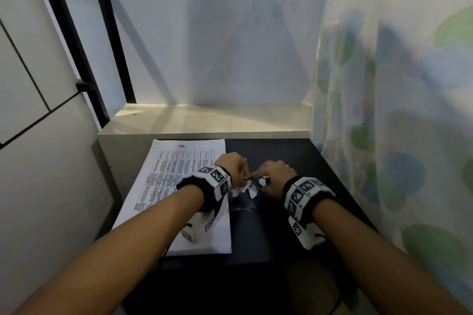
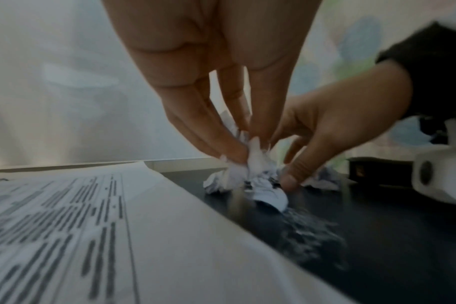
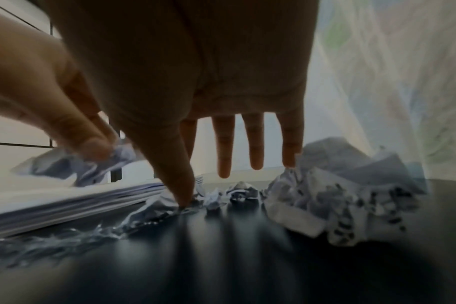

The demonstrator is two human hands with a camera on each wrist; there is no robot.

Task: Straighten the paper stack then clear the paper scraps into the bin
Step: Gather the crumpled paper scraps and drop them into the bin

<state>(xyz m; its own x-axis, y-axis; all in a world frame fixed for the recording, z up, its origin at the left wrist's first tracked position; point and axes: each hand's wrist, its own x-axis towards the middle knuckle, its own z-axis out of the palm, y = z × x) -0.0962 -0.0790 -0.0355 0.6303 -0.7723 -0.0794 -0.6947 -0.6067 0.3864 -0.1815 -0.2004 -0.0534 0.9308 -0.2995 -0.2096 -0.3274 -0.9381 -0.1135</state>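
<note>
On the dark table (image 1: 294, 161), beside the paper stack (image 1: 176, 186), the left hand (image 1: 231, 165) pinches crumpled paper scraps (image 2: 247, 174) while the right hand (image 1: 275, 174), fingers spread, thumb-presses another scrap.

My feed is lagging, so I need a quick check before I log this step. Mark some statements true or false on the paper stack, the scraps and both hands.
1. The paper stack lies on the left part of the dark table. True.
2. The left hand pinches crumpled paper scraps. True.
3. The right hand rests flat on the paper stack. False: it is over the dark table beside the stack, its fingertips down among the scraps.
4. The table is already free of scraps. False: crumpled pieces lie by both hands.
5. A bin stands on the table. False: no bin is in view.
</note>
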